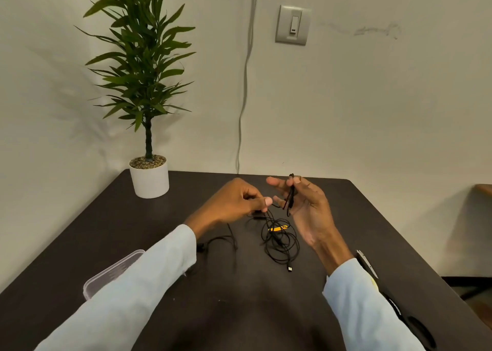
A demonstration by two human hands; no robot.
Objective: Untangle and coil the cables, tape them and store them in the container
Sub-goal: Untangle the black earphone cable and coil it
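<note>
A tangle of thin black cable (pixel 279 240) hangs from both hands down onto the dark table (pixel 253 297), with a small plug end (pixel 290 268) lying at the front. My left hand (pixel 237 201) pinches a strand between thumb and fingers. My right hand (pixel 306 204) is raised palm inward, holding a folded bunch of the same cable between thumb and forefinger. Another black cable (pixel 226 240) lies loose on the table under my left wrist. A clear plastic container (pixel 111 273) stands at the left, partly hidden by my left sleeve.
A yellow object (pixel 278 228) lies under the tangle. A potted plant in a white pot (pixel 149 177) stands at the table's far left corner. Scissors (pixel 368 265) lie by my right sleeve near the right edge. A grey wire runs down the wall.
</note>
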